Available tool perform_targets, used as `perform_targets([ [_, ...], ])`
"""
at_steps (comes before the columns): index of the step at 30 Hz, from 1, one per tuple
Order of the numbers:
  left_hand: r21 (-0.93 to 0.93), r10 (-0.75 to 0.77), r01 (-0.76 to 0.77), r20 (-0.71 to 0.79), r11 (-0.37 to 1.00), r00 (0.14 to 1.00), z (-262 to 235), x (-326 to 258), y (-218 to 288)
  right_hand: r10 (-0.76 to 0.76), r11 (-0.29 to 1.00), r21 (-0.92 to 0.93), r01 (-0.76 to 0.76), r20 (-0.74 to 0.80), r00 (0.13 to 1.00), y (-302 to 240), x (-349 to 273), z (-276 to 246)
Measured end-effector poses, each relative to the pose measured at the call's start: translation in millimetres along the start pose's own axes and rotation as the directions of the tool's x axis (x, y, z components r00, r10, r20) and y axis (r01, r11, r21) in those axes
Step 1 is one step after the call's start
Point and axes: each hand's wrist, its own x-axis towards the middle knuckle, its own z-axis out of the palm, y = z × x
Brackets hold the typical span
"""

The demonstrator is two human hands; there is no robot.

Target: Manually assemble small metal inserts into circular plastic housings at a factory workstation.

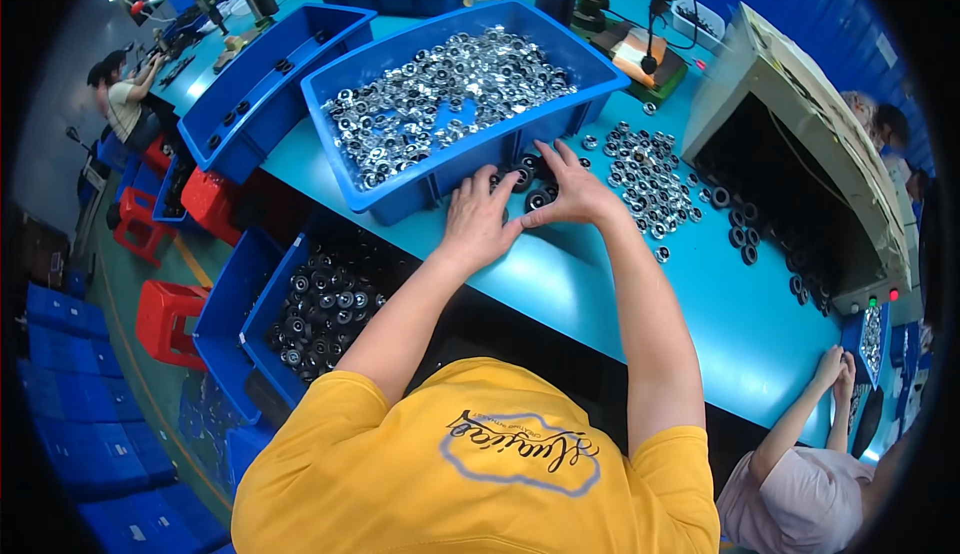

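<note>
On the teal tabletop (560, 279), both hands cup a small cluster of black rubber-rimmed wheels (537, 199) against the front of a large blue bin. My left hand (477, 218) lies on the cluster's left side, fingers apart, their tips at the wheels. My right hand (578, 194) curves around the right side, with thumb and fingers spread. The thumbs meet at the near side. Some wheels are partly hidden by the fingers. The blue bin (400, 186) holds many shiny silver metal hubs (440, 89). More silver hubs (645, 179) lie loose to the right of my right hand.
Black rings (745, 229) lie before a beige machine (800, 104) with a dark opening. A green press (650, 44) stands behind. Below the table's left edge, a blue crate (262, 319) holds finished-looking black wheels (325, 304). Red stools (170, 319) stand left. A co-worker's hands (838, 369) are at right.
</note>
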Motion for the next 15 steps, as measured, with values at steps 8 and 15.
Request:
perform_targets([
  [8, -0.04, -0.031, 0.033, 0.048, 0.999, 0.998, -0.2, 0.4, -4.6, -0.043, 0.998, 0.047, 0.044, -0.034, 0.998, 1.4, 6.0, 9.9],
  [15, -0.151, -0.09, 0.084, -0.03, 0.985, 0.996, -2.1, -4.5, -5.5, 0.014, 0.995, -0.093, -0.024, -0.114, 0.993, -19.7, -0.4, 17.7],
])
